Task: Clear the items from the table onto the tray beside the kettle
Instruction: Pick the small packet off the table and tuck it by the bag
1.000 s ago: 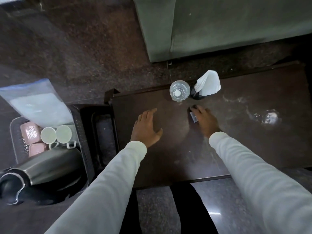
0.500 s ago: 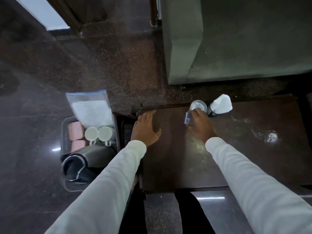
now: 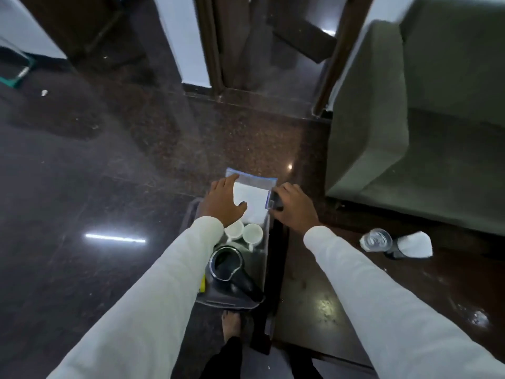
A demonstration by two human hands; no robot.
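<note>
we see a green sofa [image 3: 426, 110] at upper right, and below it the dark surface [image 3: 355, 302] reaching to the right edge of the view. left of the surface sits the tray [image 3: 232, 300], with the kettle [image 3: 226, 263] standing at its near end, open mouth up and handle toward us. beyond the kettle two white cups [image 3: 244, 232] stand side by side, touching, and past them a clear zip bag [image 3: 252, 198] with white contents leans upright. our left hand [image 3: 225, 202] lies against the bag's left side, fingers spread apart and flat. our right hand [image 3: 293, 206] is at the tray's right rim beside the bag, fingers closed around a small dark item [image 3: 274, 201] with a pale label; we cannot tell what it is. on the surface, well apart from the tray, a clear glass [image 3: 375, 240] and a dark holder with white tissue [image 3: 412, 244] stand just beside each other.
</note>
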